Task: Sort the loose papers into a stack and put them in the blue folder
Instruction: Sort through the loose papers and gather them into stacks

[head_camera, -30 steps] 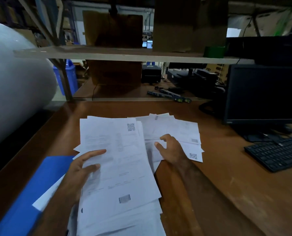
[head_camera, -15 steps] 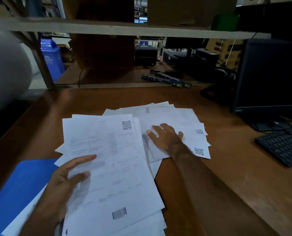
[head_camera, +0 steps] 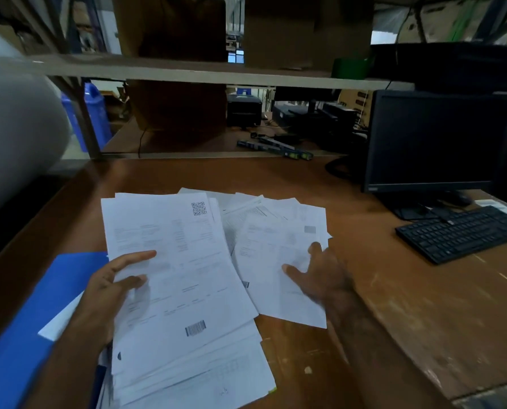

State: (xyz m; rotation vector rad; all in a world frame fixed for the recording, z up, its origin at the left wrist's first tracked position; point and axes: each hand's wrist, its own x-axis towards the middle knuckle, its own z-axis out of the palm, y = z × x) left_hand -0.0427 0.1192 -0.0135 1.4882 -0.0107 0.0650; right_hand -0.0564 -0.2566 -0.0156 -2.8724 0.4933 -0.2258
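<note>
A thick stack of white printed papers (head_camera: 181,278) lies in front of me on the brown desk (head_camera: 408,305), its top sheet showing a QR code and a barcode. My left hand (head_camera: 110,287) grips this stack at its left edge, thumb on top. To the right, loose papers (head_camera: 270,231) fan out on the desk. My right hand (head_camera: 320,273) holds one of these sheets at its right edge, lifted slightly. The blue folder (head_camera: 39,305) lies at the lower left, partly under the stack and my left forearm.
A black keyboard (head_camera: 462,231) and a dark monitor (head_camera: 435,140) stand at the right. A low shelf (head_camera: 202,72) crosses above the desk's far edge. A large pale roll (head_camera: 13,122) bulges in at the left. Tools (head_camera: 276,147) lie behind the desk.
My right hand has moved from flat on the loose papers to their right side and taken hold of a sheet, drawing it toward me. My left hand keeps its grip on the stack.
</note>
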